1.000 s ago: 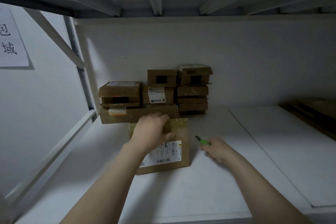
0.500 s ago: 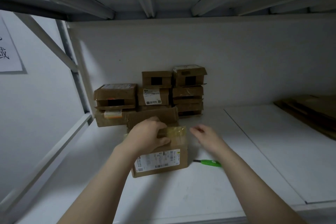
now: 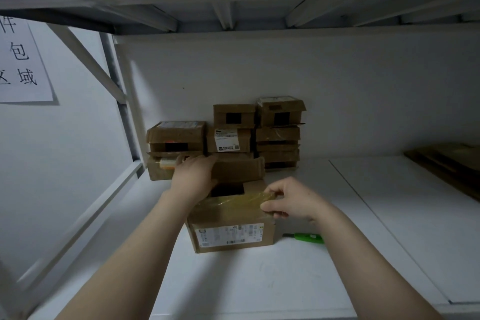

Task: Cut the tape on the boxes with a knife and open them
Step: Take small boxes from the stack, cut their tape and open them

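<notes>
A brown cardboard front box (image 3: pixel 233 218) is seen standing on the white shelf (image 3: pixel 259 280), directly before the viewer and just in front of a stack of boxes (image 3: pixel 279 135) set against the back wall. Its far flap (image 3: pixel 239 170) is raised, and a dark opening is exposed beneath it. The left end of that flap is covered by the left hand (image 3: pixel 193 176); whether its fingers are curled round the flap or only pressed on it cannot be told. The near part of the top is crossed by a band of glossy yellowish tape (image 3: pixel 239 200), and the right edge of this taped panel is pinched between the thumb and bent fingers of the right hand (image 3: pixel 292 201). A green knife (image 3: pixel 307 238) is left lying flat on the shelf just to the right of the front box, partly hidden by the right forearm and held by neither hand. A white shipping label (image 3: pixel 231 236) with a barcode is stuck to the near face of the front box; its print is too small to be read. A second label (image 3: pixel 226 140), with small square codes, is seen on a box in the stack. On the left wall a paper sign (image 3: pixel 23 65) is posted, cut off by the frame edge; the characters 件, 包, 区 and 域 can be made out. Flattened cardboard (image 3: pixel 446 163) is seen at the far right of the shelf.
</notes>
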